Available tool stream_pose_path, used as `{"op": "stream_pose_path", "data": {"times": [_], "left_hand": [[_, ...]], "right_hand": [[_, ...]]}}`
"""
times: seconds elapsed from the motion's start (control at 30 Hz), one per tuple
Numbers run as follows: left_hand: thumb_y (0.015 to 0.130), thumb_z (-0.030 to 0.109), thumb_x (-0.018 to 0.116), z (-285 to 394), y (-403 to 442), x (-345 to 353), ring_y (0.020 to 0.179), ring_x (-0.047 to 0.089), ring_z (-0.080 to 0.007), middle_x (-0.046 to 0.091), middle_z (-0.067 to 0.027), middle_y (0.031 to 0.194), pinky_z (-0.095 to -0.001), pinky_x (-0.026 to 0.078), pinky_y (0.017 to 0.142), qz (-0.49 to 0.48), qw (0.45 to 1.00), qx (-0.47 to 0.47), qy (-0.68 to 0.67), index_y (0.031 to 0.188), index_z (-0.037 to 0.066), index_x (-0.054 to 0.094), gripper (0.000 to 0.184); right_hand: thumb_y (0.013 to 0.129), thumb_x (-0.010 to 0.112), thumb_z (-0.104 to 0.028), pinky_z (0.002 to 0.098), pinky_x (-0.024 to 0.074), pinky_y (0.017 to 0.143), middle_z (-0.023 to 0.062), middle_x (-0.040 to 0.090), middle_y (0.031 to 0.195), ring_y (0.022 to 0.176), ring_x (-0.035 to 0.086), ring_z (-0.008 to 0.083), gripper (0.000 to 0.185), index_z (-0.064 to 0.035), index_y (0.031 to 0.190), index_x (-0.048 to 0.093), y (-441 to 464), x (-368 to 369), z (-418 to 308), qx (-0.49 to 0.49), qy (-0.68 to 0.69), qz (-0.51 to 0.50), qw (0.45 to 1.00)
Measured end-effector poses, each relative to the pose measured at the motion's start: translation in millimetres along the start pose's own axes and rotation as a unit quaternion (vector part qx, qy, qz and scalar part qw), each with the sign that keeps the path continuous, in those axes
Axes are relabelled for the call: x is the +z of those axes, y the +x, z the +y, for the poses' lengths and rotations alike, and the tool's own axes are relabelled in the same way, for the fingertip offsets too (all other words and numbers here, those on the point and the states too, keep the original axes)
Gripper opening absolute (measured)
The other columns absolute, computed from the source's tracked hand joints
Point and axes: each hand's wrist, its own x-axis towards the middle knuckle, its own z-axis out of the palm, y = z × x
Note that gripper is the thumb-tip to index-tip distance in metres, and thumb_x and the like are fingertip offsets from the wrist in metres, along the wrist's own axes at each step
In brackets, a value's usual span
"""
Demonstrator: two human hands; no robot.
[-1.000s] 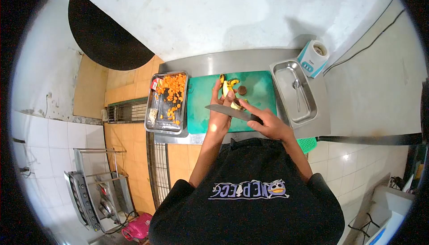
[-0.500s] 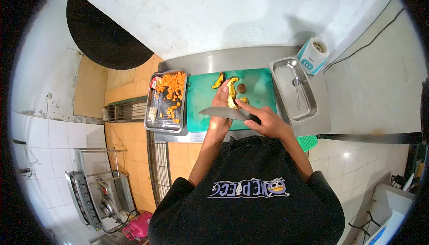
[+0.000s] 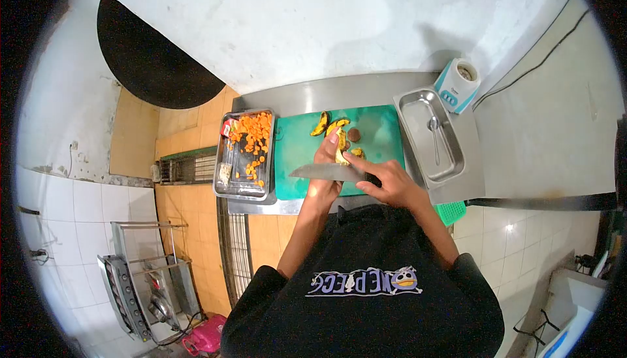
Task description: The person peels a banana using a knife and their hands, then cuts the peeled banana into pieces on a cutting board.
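Note:
My right hand point(image 3: 390, 184) is closed round the handle of a knife point(image 3: 326, 172), its blade pointing left across my left hand. My left hand point(image 3: 328, 155) holds a yellow piece that looks like banana or its peel point(image 3: 341, 153), just beyond the blade. Yellow and dark peel pieces point(image 3: 320, 124) lie on the green cutting board point(image 3: 294, 155) past my fingers, with a round brown piece point(image 3: 354, 135) beside them. My left fingertips are partly hidden behind the knife and the yellow piece.
A metal tray point(image 3: 241, 194) with orange chopped pieces and small packets stands left of the board. On the right are a steel pan point(image 3: 424, 123) holding a spoon point(image 3: 434, 139) and a white and teal appliance point(image 3: 457, 85). A green perforated item point(image 3: 450, 212) shows below the counter edge.
The yellow piece has shifted within my left hand, and another yellow peel piece now lies on the board beyond my fingers. The knife has moved slightly towards me.

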Motion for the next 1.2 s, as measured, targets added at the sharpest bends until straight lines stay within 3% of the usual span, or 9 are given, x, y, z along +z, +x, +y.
{"op": "stream_pose_path", "data": {"times": [0.13, 0.2, 0.27, 0.33, 0.53, 0.83, 1.0, 1.13, 1.2], "left_hand": [[0.103, 0.048, 0.054, -3.8, 0.3, -4.4, 0.098, 0.062, -0.0133, 0.063, -0.0047, 0.117, -0.0274, 0.053, 0.082, -0.017, 1.0, 0.014, 0.004, 0.14, 0.005, 0.051, 0.057], [0.097, 0.046, 0.065, -6.4, 6.0, -5.1, 0.09, 0.06, -0.0122, 0.059, -0.0045, 0.107, -0.0258, 0.053, 0.072, -0.014, 0.999, 0.0, -0.04, 0.146, 0.007, 0.045, 0.066], [0.098, 0.045, 0.065, -4.3, 2.5, -2.9, 0.09, 0.061, -0.0123, 0.06, -0.0047, 0.108, -0.0259, 0.053, 0.073, -0.009, 0.999, -0.003, -0.043, 0.147, 0.007, 0.044, 0.066], [0.098, 0.044, 0.065, -2.3, -0.5, -0.8, 0.091, 0.061, -0.0124, 0.06, -0.0049, 0.108, -0.026, 0.053, 0.073, -0.003, 0.999, -0.008, -0.047, 0.148, 0.006, 0.043, 0.066], [0.099, 0.038, 0.065, -2.5, 4.2, -2.3, 0.091, 0.062, -0.0128, 0.06, -0.0047, 0.11, -0.0256, 0.054, 0.074, -0.03, 0.998, -0.005, -0.049, 0.149, 0.007, 0.041, 0.063], [0.103, 0.043, 0.057, 0.0, -3.9, 5.0, 0.086, 0.063, -0.0099, 0.062, -0.0053, 0.121, -0.0234, 0.054, 0.064, -0.017, 0.998, -0.03, -0.047, 0.15, 0.008, 0.039, 0.061], [0.106, 0.049, 0.048, 5.5, -11.9, 13.6, 0.09, 0.062, -0.012, 0.061, -0.0086, 0.127, -0.0236, 0.053, 0.066, -0.02, 1.0, 0.008, 0.011, 0.151, 0.008, 0.037, 0.062], [0.106, 0.047, 0.049, 0.1, -7.0, 17.3, 0.092, 0.063, -0.0134, 0.061, -0.0096, 0.127, -0.0249, 0.053, 0.068, 0.006, 0.999, 0.043, 0.021, 0.152, 0.008, 0.037, 0.062], [0.107, 0.05, 0.043, 1.7, -7.4, 22.3, 0.085, 0.055, -0.0082, 0.056, -0.0045, 0.123, -0.0203, 0.049, 0.064, 0.024, 0.997, 0.06, 0.052, 0.153, 0.013, 0.039, 0.059]], "right_hand": [[0.089, 0.067, -0.032, 0.0416, 0.05, 0.064, 0.0247, 0.068, 0.102, 0.064, 0.059, 0.0416, 0.066, -0.0211, 0.151, 0.048, 0.3, 0.4, 0.8, 0.011, 0.026, -0.005, 1.0], [0.089, 0.067, -0.032, 0.0412, 0.0506, 0.065, 0.0246, 0.068, 0.105, 0.067, 0.06, 0.0421, 0.065, -0.0198, 0.15, 0.048, 1.7, -2.0, -2.0, 0.017, 0.035, -0.012, 0.999], [0.089, 0.067, -0.031, 0.0407, 0.0512, 0.066, 0.0246, 0.067, 0.108, 0.069, 0.062, 0.0426, 0.065, -0.0185, 0.15, 0.049, 2.6, 0.3, -0.1, 0.022, 0.044, -0.018, 0.999], [0.09, 0.067, -0.033, 0.0435, 0.0519, 0.06, 0.0211, 0.066, 0.079, 0.061, 0.063, 0.0397, 0.063, -0.0225, 0.15, 0.049, 2.9, 9.3, 7.7, -0.062, 0.042, 0.062, 0.995], [0.09, 0.068, -0.031, 0.0433, 0.0513, 0.06, 0.0207, 0.066, 0.079, 0.063, 0.063, 0.04, 0.063, -0.0208, 0.15, 0.049, 3.3, 5.8, 4.7, -0.044, 0.041, 0.041, 0.997], [0.091, 0.068, -0.029, 0.0428, 0.0538, 0.067, 0.0218, 0.07, 0.099, 0.074, 0.067, 0.0418, 0.061, -0.0179, 0.148, 0.051, 6.0, 1.7, 1.6, -0.053, 0.067, 0.048, 0.995], [0.091, 0.067, -0.03, 0.0438, 0.0537, 0.07, 0.0234, 0.069, 0.098, 0.078, 0.067, 0.0433, 0.061, -0.017, 0.149, 0.05, 4.6, 3.2, 5.2, -0.043, 0.08, 0.042, 0.995], [0.091, 0.066, -0.031, 0.0441, 0.0527, 0.068, 0.0243, 0.068, 0.096, 0.076, 0.065, 0.0454, 0.061, -0.0168, 0.149, 0.05, 4.7, 6.3, 8.0, -0.05, 0.077, 0.049, 0.995], [0.092, 0.064, -0.029, 0.0431, 0.0524, 0.069, 0.023, 0.069, 0.094, 0.073, 0.065, 0.0422, 0.061, -0.0161, 0.149, 0.049, 4.4, 5.8, 9.1, -0.044, 0.075, 0.043, 0.995]]}}
